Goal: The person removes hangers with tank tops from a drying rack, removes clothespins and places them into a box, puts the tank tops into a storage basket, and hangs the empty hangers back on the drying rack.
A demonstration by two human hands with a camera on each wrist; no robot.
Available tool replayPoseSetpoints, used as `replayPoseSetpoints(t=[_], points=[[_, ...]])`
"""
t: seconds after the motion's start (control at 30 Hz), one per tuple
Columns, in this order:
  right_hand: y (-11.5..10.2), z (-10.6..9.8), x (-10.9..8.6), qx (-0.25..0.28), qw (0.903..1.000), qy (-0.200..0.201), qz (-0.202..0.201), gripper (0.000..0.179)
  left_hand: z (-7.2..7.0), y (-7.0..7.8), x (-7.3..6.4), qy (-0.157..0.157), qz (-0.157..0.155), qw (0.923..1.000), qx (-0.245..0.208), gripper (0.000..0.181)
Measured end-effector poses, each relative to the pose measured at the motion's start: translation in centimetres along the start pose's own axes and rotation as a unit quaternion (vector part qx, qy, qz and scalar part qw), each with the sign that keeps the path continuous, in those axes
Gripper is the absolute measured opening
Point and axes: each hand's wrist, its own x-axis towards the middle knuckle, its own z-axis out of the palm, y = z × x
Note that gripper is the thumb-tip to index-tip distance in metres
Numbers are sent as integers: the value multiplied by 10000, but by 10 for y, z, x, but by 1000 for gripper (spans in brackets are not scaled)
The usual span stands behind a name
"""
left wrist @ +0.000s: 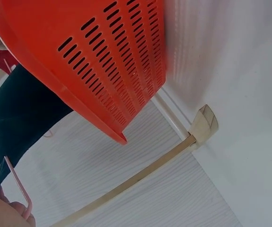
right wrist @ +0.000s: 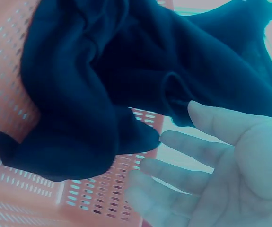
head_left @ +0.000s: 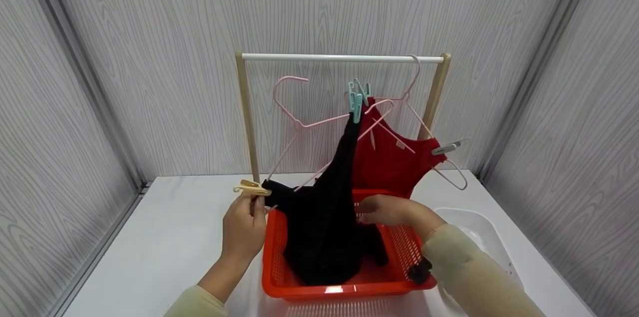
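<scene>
Between thumb and fingers, my left hand [head_left: 244,227] pinches a yellow clothespin [head_left: 253,188] at one corner of a black garment [head_left: 324,217]. That corner lies over the end of a pink hanger [head_left: 287,107]; a teal clothespin [head_left: 355,107] clips the garment's other upper corner. Its lower part sags into a red basket [head_left: 267,262]. My right hand [head_left: 384,209] hovers over the basket beside the cloth, holding nothing. In the right wrist view, the right hand [right wrist: 211,175] has its fingers spread, with fingertips close to the black fabric [right wrist: 74,94].
Behind, a red garment [head_left: 389,157] hangs from another pink hanger [head_left: 414,77] on a rack with a white rod [head_left: 324,58], held by teal and grey clothespins. A white tray [head_left: 494,237] lies right of the basket. A small dark object [head_left: 419,271] sits at the basket's front right corner.
</scene>
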Motion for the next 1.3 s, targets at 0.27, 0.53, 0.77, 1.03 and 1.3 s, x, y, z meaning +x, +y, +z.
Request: replayPoseSetpoints(t=[0.27, 0.53, 0.77, 1.03, 1.3], points=[[-5, -14, -8, 55, 9960, 826, -332, 30, -3, -3, 0, 4, 34, 10000, 46, 12], [-16, -34, -15, 336, 9726, 2162, -785, 17, -3, -4, -1, 18, 56, 10000, 16, 12], [-33, -57, -21, 679, 9356, 3240, -1232, 13, -3, -7, -2, 43, 125, 9999, 49, 12], [-53, -80, -27, 1087, 9013, 3954, -1394, 15, -3, -10, -4, -24, 129, 9999, 100, 12], [-65, -100, -24, 969, 8783, 4485, -1343, 19, -2, -12, -7, 30, 373, 9992, 138, 9]])
